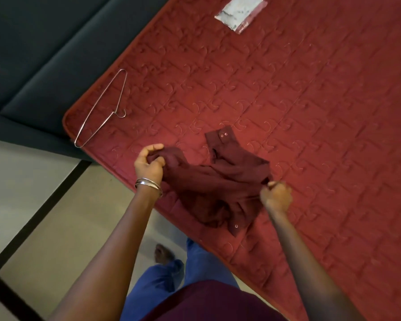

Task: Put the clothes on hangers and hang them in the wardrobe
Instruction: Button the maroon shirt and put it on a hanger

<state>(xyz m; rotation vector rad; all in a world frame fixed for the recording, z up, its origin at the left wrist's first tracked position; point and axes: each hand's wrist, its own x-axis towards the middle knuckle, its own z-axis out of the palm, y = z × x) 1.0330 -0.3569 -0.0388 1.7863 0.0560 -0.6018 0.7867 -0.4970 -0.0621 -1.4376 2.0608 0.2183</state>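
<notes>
From the head view, a dark maroon garment [214,181] lies bunched over the near edge of a red quilted mattress [310,112], stretched between the two hands so that its long axis runs roughly along that edge, from the left hand's end to the right hand's. One flap with two metal snaps points up toward the middle of the mattress, and another flap with a single snap hangs down past the near edge. The left hand [148,163] is clenched, its grip a fistful of cloth at the garment's left end, knuckles turned up and the thumb folded over the fabric; metal bangles [148,183] circle that wrist, and the forearm reaches up from the lower left. The right hand [276,193] grasps the garment's right end, fingers curled tight round a pinch of cloth, back of the hand toward the camera, its forearm coming in from the lower right. A wire hanger [102,107] lies flat near the mattress's left corner, well apart from the garment, its long axis following the left edge and its hook turned in toward the mattress. A clear plastic packet [240,12] lies by the far edge. Beyond the left edge is a dark headboard [33,54]; below it is pale floor [44,216].
</notes>
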